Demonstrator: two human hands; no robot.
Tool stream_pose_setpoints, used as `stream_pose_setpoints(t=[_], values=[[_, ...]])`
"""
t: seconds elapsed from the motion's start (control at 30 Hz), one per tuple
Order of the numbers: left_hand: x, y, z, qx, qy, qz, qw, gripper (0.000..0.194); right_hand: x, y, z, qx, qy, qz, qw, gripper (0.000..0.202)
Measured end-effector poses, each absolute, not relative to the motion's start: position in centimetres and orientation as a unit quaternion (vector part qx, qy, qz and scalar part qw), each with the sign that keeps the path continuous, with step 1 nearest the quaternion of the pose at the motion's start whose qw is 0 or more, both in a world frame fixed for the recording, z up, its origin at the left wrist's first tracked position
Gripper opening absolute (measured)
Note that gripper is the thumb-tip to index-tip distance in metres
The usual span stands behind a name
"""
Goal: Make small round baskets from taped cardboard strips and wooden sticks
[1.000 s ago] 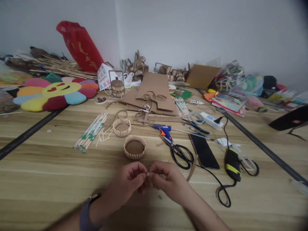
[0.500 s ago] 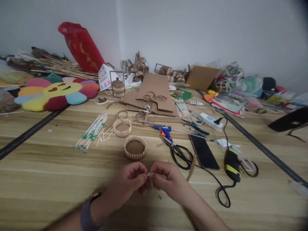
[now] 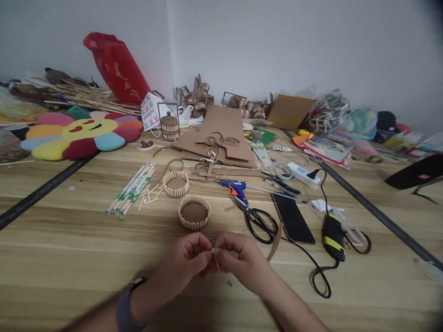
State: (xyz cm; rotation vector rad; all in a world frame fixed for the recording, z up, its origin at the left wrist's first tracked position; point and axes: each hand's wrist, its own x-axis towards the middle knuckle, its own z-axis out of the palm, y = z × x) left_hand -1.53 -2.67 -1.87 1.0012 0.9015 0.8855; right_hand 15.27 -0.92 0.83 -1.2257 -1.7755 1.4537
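At the near middle of the table, my left hand (image 3: pixel 188 258) and my right hand (image 3: pixel 238 260) meet with fingertips pinched together. Between the thumbs shows a small pale end (image 3: pixel 212 251) of something thin, mostly hidden by the fingers. A brown cardboard strip (image 3: pixel 276 242) curves out from behind my right hand; whether it joins what I pinch, I cannot tell. Just beyond the fingers stands a round cup (image 3: pixel 194 213) with a cardboard base and a wall of short wooden sticks. Behind it is a similar stick-walled ring (image 3: pixel 176 183).
Scissors (image 3: pixel 259 223), a blue glue gun (image 3: pixel 235 188) and a black phone (image 3: pixel 294 219) lie to the right, with a looping black cable. Packed wooden sticks (image 3: pixel 131 191) are on the left. Cardboard sheets (image 3: pixel 221 138) and a finished lidded bucket (image 3: pixel 170 127) stand farther back.
Almost nothing differs. Both hands keep the same pinch, with only a very slight shift at the fingertips.
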Motion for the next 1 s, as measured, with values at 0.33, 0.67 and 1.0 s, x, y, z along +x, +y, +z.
stream_pose_setpoints(t=[0.33,0.67,1.0], values=[[-1.5,-2.7,-1.5,0.455,0.406,0.393,0.688,0.031,15.1,-0.9,0.3,-0.434,-0.622,0.586,0.286,0.022],[-1.5,-2.5,-1.2,0.444,0.456,0.408,0.654,0.026,15.3,-0.9,0.1,-0.443,-0.721,0.416,0.333,0.011],[-1.3,-2.5,-1.4,0.451,0.498,0.413,0.615,0.020,14.8,-2.4,-1.0,-0.362,-0.819,0.050,0.442,0.011]])
